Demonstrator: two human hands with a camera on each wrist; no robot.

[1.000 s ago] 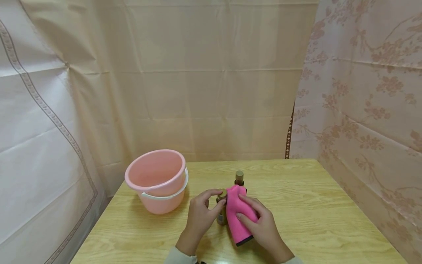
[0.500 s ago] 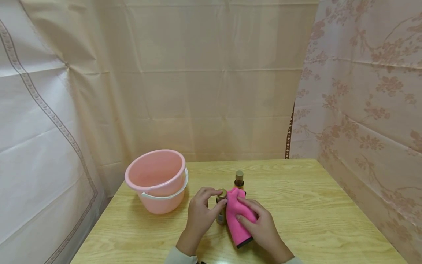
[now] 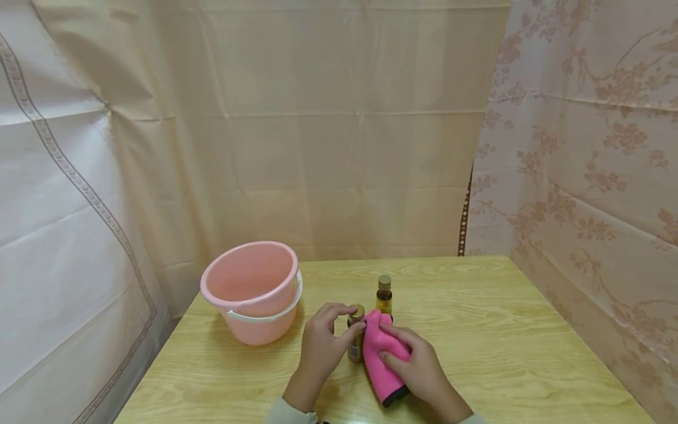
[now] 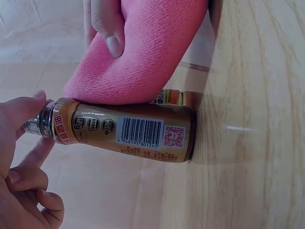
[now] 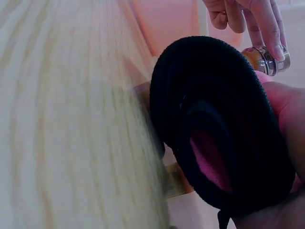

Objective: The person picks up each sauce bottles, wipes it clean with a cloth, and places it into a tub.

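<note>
Sitting aside, a round pink plastic bucket [image 3: 261, 333] seemingly leaves room; right of it, the right hand [image 3: 419, 366] grips a bright-pink plush tube-shaped cloth [image 3: 376, 359] against an upright brown glass-looking cylindrical bottle [image 4: 143, 131], which the left hand [image 3: 323, 348] pinches high up, likely for steadiness.

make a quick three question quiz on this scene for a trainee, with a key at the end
1. True or false: the left hand is gripping the bucket's handle.
2. Which thing does the right hand hold?
a) the bucket
b) the pink cloth
c) the table
3. How many bottles show in the head view?

Key:
1. False; it holds the near bottle by its top.
2. b
3. Two: the near bottle and the far bottle, which stands beyond the pink cloth.
</note>
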